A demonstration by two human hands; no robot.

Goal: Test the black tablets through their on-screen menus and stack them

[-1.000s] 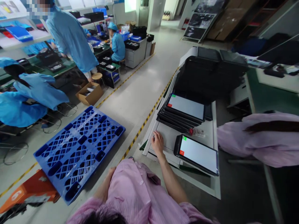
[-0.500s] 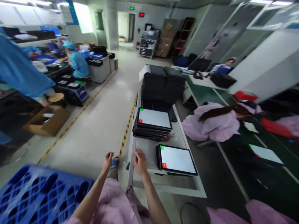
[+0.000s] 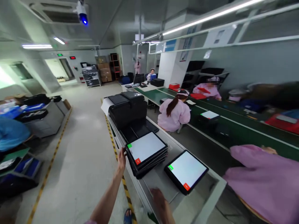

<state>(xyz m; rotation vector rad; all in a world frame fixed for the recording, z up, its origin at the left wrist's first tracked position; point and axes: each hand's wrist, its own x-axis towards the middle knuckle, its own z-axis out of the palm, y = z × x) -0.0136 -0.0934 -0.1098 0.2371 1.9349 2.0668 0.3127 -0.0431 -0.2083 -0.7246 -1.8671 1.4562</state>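
Observation:
A stack of tablets (image 3: pixel 149 161) lies on a grey cart (image 3: pixel 174 194), its top tablet (image 3: pixel 148 146) showing a lit white screen with a green and a red square. My left hand (image 3: pixel 121 158) is at the left edge of this stack, fingers stretched upward beside it; whether they press on it is hard to see. Low over the cart's near surface is my right hand (image 3: pixel 159 199), blurred by motion, with its fingers indistinct. Right of the stack, another lit tablet (image 3: pixel 188 171) rests on the cart, nearest to my right hand.
Black trays (image 3: pixel 127 109) are piled at the cart's far end. A co-worker in pink (image 3: pixel 174 113) sits at the green workbench (image 3: pixel 198 132); another pink sleeve (image 3: pixel 261 177) is close on the right. Yellow-black floor tape (image 3: pixel 126 189) runs along the cart's left side.
My view has swung right and up. My left hand has come forward to the tablet stack. My right hand now appears lower, in front of the single tablet. Both tablet groups stay on the cart.

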